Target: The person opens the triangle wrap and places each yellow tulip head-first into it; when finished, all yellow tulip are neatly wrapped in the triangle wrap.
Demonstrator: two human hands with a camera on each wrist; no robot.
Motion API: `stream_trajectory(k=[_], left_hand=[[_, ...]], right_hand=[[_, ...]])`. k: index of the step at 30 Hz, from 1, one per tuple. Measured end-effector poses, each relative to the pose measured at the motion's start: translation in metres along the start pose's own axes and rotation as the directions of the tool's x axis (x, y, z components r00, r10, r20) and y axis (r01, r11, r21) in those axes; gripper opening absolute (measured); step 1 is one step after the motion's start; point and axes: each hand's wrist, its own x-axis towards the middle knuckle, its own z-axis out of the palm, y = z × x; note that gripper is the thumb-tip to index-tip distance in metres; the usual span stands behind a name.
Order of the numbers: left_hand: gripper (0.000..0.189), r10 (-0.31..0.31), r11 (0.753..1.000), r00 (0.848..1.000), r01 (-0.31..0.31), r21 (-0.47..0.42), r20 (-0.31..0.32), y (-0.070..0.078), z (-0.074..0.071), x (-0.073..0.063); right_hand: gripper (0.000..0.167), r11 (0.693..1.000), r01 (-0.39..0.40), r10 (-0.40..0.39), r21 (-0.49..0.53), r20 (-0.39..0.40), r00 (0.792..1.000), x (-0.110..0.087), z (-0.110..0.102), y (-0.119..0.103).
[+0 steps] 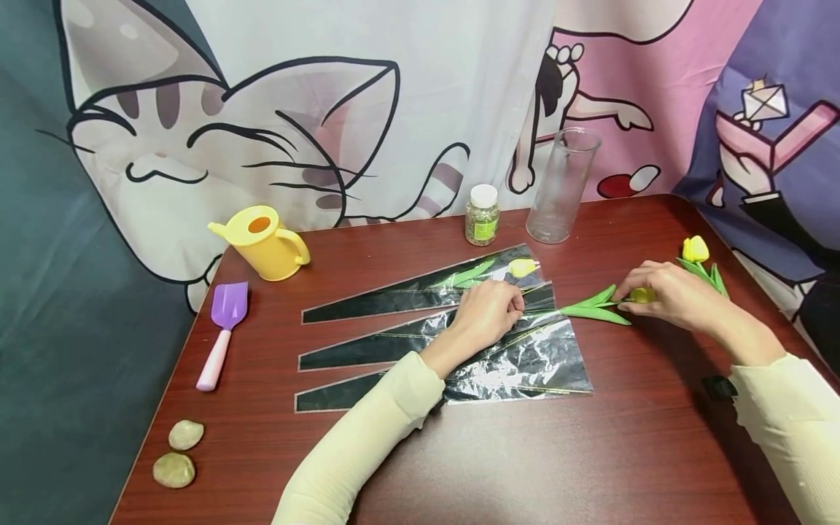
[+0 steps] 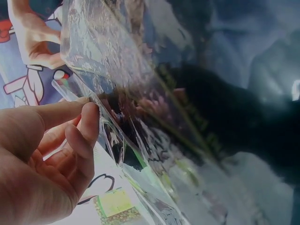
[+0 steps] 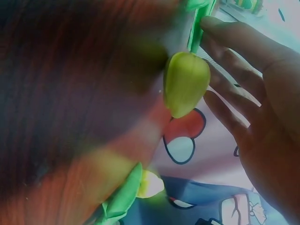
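1. From where I stand, the cartoon-printed cloth (image 1: 446, 109) fills the back.
2. Before it spreads the reddish-brown table (image 1: 525, 467).
3. Three clear, tapering sleeves (image 1: 545, 368) lie fanned out there, wide ends to the right; a yellow tulip (image 1: 523, 267) shows on the farthest.
4. A glass vase (image 1: 563, 189) stands at the back, the yellow watering can (image 1: 269, 248) and purple scoop (image 1: 229, 306) over on the left.
5. The held tulip (image 3: 186, 84) stretches from the right hand to the middle sleeve's wide end (whether its stem is inside, I can't tell); another tulip (image 1: 695, 250) lies beyond that hand.
6. The left hand (image 1: 482, 310) pinches film by its edge; the right hand (image 1: 669, 295) pinches the stem near the bloom.
7. Smaller still: the white-capped jar (image 1: 483, 219) beside the vase.
8. Smallest, two stones (image 1: 173, 470), near left.
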Motion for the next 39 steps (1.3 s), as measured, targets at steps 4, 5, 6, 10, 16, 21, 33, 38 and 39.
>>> stream_trajectory(k=[4,5,6,10,16,21,33,38,39], left_hand=[[0.005,-0.003,1.0,1.0,0.003,-0.002,0.005,0.0,0.0,0.0],[0.005,-0.004,1.0,1.0,0.004,-0.003,0.007,0.0,0.0,0.0],[0.005,-0.003,1.0,1.0,0.003,-0.003,0.007,0.0,0.0,0.0],[0.004,-0.002,1.0,1.0,0.002,-0.013,0.008,0.0,-0.001,0.0],[0.004,-0.007,1.0,1.0,0.007,-0.001,0.004,0.001,-0.001,0.0],[0.005,-0.012,1.0,1.0,0.012,0.008,0.001,0.002,-0.001,0.001],[0.007,-0.004,1.0,1.0,0.004,0.003,-0.022,0.005,-0.002,0.002],[0.008,0.001,1.0,1.0,0.0,0.012,-0.028,0.006,0.0,0.002],[0.008,0.002,1.0,1.0,-0.001,0.014,-0.03,0.006,0.0,0.002]], right_hand=[[0.031,1.0,0.004,-0.004,-0.003,0.002,1.0,0.0,0.002,0.002],[0.031,1.0,0.003,-0.003,-0.004,0.002,1.0,0.0,0.003,0.002],[0.031,1.0,0.002,-0.002,-0.006,0.001,1.0,0.0,0.003,0.002],[0.031,1.0,0.007,-0.007,-0.013,-0.005,1.0,0.001,0.003,0.002],[0.033,1.0,0.008,-0.008,0.025,-0.012,1.0,0.011,0.0,-0.008],[0.032,0.996,0.038,-0.036,0.077,-0.024,0.999,0.027,0.003,-0.022],[0.024,0.981,0.022,-0.018,0.191,-0.025,1.0,0.052,0.022,-0.041],[0.027,0.97,-0.019,0.024,0.243,-0.019,1.0,0.055,0.028,-0.045],[0.029,0.967,-0.034,0.04,0.254,-0.018,0.999,0.056,0.029,-0.045]])
